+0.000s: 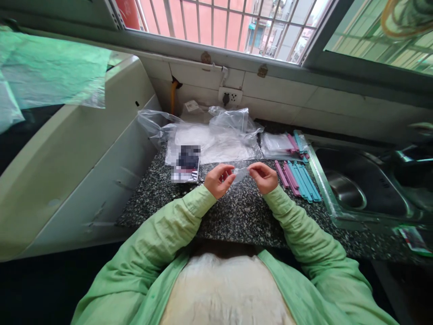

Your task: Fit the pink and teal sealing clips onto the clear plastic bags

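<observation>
A small clear plastic bag [240, 174] is stretched between my two hands above the speckled countertop [237, 216]. My left hand [219, 180] pinches its left side, thumb and fingers together. At its upper right corner, my right hand [263, 177] pinches the plastic. Just right of that hand lie pink sealing clips [287, 177] and blue sealing clips [304, 181], side by side in a row. Behind them is a stack of clear bags [274, 143] with more pink and blue clips on it. A printed card [185, 174], partly blurred out, lies left of my left hand.
Large crumpled clear plastic bags [216, 140] cover the back of the counter. A metal sink [365, 180] borders the right side, and a pale appliance [91, 149] rises at the left. A socket [230, 96] is on the tiled wall below the barred window [237, 22].
</observation>
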The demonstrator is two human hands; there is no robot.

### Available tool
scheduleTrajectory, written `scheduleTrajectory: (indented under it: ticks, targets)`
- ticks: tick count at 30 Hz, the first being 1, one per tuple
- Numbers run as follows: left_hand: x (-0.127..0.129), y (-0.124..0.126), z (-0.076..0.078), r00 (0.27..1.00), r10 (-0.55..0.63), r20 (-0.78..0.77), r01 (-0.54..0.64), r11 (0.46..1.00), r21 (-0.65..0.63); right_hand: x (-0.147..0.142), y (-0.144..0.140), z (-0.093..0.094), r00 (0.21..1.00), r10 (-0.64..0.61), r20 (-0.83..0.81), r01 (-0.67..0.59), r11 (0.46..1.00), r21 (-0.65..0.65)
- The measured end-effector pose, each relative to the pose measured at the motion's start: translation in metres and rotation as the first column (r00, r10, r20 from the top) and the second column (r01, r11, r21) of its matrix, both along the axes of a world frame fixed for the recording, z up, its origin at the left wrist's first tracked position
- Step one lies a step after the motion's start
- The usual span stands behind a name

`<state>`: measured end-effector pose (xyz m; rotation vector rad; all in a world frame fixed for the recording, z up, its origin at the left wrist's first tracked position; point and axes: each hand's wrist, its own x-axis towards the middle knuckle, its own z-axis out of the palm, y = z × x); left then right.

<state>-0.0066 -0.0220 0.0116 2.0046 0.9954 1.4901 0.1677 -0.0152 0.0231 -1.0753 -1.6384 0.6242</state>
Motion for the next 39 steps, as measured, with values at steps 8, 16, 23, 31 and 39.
scheduleTrajectory:
  ticks: [8,16,23,31,39]
  targets:
    - [0.0,-0.0001,0.0039,1.0,-0.001,-0.017,0.001,1.0,0.015,0.0003,0.0013,-0.0057,0.988,-0.014,-0.154,-0.008,0.991,-0.137]
    - [0.0007,0.0028,0.0041,0.991,-0.023,0.129,0.052,0.972,-0.228,0.0001,-0.0013,-0.004,0.999,0.04,-0.029,-0.039,0.998,0.044]
    - [0.0016,0.0072,0.0064,0.922,-0.05,0.383,0.284,0.761,-0.583,0.0025,-0.0012,-0.0032,0.995,-0.007,0.103,-0.013,0.983,0.185]
    - [0.0043,0.008,0.0069,0.853,-0.052,0.52,0.439,0.611,-0.659,0.0018,-0.0014,-0.0009,0.987,-0.039,0.158,-0.009,0.957,0.292]
    - [0.0054,0.0083,0.0077,0.893,-0.016,0.45,0.35,0.652,-0.673,0.0019,-0.0017,0.0004,0.982,-0.027,0.187,-0.042,0.934,0.356]
